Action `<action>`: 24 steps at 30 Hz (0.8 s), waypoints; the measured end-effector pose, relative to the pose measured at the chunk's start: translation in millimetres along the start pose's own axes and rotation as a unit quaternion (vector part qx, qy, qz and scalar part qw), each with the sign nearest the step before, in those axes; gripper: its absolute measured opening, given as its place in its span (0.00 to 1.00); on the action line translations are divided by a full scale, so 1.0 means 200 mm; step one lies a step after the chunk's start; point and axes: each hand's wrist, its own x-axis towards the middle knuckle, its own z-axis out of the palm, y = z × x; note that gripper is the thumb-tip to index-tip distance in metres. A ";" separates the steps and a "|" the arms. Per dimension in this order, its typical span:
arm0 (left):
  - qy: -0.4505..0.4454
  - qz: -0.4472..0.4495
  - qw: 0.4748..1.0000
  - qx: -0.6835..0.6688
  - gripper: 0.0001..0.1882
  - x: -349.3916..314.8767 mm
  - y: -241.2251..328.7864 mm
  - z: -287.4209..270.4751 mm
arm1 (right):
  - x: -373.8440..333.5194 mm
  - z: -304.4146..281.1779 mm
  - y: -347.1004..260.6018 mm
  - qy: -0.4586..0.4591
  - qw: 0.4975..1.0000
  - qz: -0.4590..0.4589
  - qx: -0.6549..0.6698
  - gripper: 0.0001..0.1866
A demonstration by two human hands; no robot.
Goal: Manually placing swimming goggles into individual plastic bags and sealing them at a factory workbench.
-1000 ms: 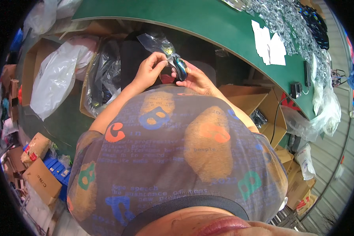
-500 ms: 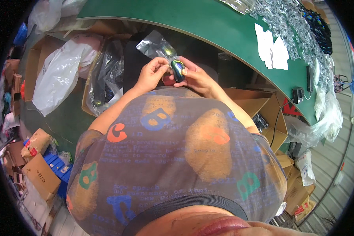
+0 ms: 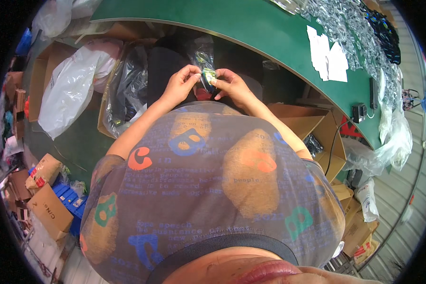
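Head view: glossy dark item (image 3: 208,77) held between two hands

I see the item in front of the shirt (image 3: 189,180), near the top of the torso, with yellow-green glints on its surface. The left hand (image 3: 181,85) pinches it at its left edge between thumb and fingertips. The right hand (image 3: 234,88) closes on it from the right, thumb across the near face; its far fingers are partly hidden from me. Clear film (image 3: 204,52) runs from the item's far end, away from the body and beyond both hands. Something red (image 3: 203,95) shows just below the item, between the hands; I cannot tell what it is.

Beyond the film, the curved edge of the green table (image 3: 270,38) crosses ahead, apart from the fingers. To the left, I have a carton of dark plastic-wrapped goods (image 3: 125,92) near the left forearm. On the right, an open carton (image 3: 296,118) sits close beside the right forearm. Between the cartons and short of the table edge, a dark space surrounds the hands, giving them some room.
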 end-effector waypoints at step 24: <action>-0.019 0.053 0.976 0.209 0.08 0.00 0.00 0.19 | -0.03 0.06 0.19 0.186 0.982 -0.042 -0.010 0.14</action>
